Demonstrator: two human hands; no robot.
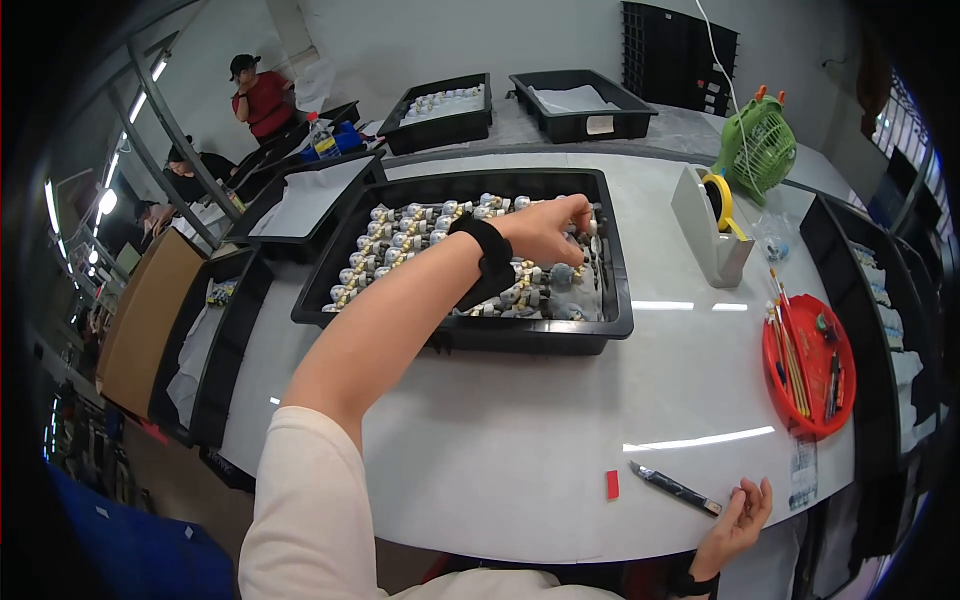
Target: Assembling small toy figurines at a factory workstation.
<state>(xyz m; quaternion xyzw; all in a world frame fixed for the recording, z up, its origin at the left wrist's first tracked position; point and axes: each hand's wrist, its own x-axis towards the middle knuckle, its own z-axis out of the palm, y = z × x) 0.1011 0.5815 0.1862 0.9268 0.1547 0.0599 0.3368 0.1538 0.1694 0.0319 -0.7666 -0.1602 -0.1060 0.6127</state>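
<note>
My left hand [548, 230] reaches across the table into a black tray [520, 343]. Rows of small grey-and-white figurines [405, 240] with gold-coloured parts fill much of it. The left fingers are bent and closed over pieces at the tray's right side; what they grip is hidden. A grey rounded piece [562, 274] lies just below the thumb. Down at the table's near right edge, my right hand [737, 520] is open with loosely curved fingers and nothing in it. Beside its fingertips lies a craft knife [675, 487] with a dark handle, its blade pointing up-left.
A small red piece [612, 484] lies left of the knife. To the right stand a red basket [848, 390] of brushes and pens, a white dispenser with yellow tape [712, 235], and a green fan [757, 145]. More black trays [580, 125] surround the table. People sit and stand far left.
</note>
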